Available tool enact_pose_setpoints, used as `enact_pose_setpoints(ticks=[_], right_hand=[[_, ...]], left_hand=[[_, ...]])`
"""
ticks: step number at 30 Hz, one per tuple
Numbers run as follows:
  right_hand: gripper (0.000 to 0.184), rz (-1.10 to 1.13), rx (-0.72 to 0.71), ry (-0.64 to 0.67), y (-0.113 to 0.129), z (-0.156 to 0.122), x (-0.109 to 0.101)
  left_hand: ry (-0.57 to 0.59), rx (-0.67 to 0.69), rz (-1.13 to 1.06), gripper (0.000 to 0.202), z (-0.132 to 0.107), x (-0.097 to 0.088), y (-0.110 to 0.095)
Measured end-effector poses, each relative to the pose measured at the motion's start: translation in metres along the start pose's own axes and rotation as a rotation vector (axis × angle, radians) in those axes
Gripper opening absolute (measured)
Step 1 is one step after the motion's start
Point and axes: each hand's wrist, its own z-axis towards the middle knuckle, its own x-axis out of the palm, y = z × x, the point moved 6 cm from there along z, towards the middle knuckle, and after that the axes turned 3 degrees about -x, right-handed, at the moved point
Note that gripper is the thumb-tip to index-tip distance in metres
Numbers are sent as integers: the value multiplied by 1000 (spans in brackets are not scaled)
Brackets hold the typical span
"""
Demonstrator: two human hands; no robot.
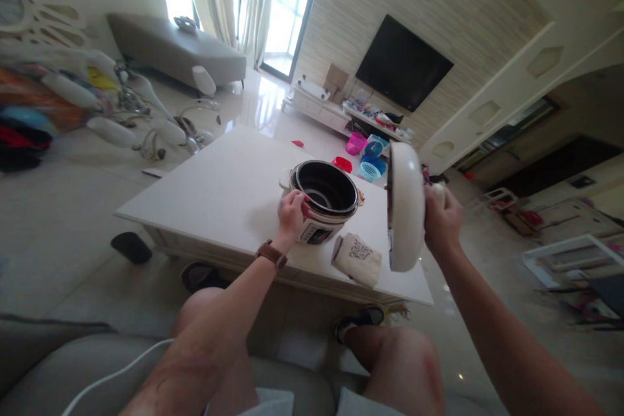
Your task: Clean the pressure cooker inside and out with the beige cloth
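An electric pressure cooker (316,234) stands upright on the white table, its top off and the dark inner pot (325,183) showing. My left hand (292,214) is at the near left of its rim, fingers curled closed against the edge. Off to the right, my right hand (442,218) grips the handle of the cooker's cream lid (407,208), which is held up on its side, apart from the cooker. Between cooker and lid lies a folded beige cloth (358,260) with a dark printed pattern, touched by neither hand.
The white table (205,188) spreads to the left of the cooker, with its front edge just before my knees. Past it on the floor are pink and blue baskets (356,143) and a red container (342,163). A dark bin-like object (131,248) is at the table's left.
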Motion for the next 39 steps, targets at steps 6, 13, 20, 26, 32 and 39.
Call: enact_pose_setpoints(ticks=[6, 13, 20, 26, 32, 39], right_hand=[[41, -414, -210, 304, 46, 48, 98], [46, -628, -289, 396, 66, 60, 174], [50, -691, -304, 458, 69, 62, 210], [49, -665, -296, 486, 64, 56, 225], [43, -660, -309, 483, 61, 48, 236], [41, -612, -268, 421, 57, 43, 235]], left_hand=[[-281, 81, 88, 14, 27, -52, -11], [-258, 94, 172, 25, 36, -60, -10], [-196, 110, 202, 36, 33, -53, -11], [-117, 99, 250, 48, 33, -44, -4], [-55, 116, 326, 58, 32, -38, 0], [-22, 130, 387, 64, 26, -37, 1]])
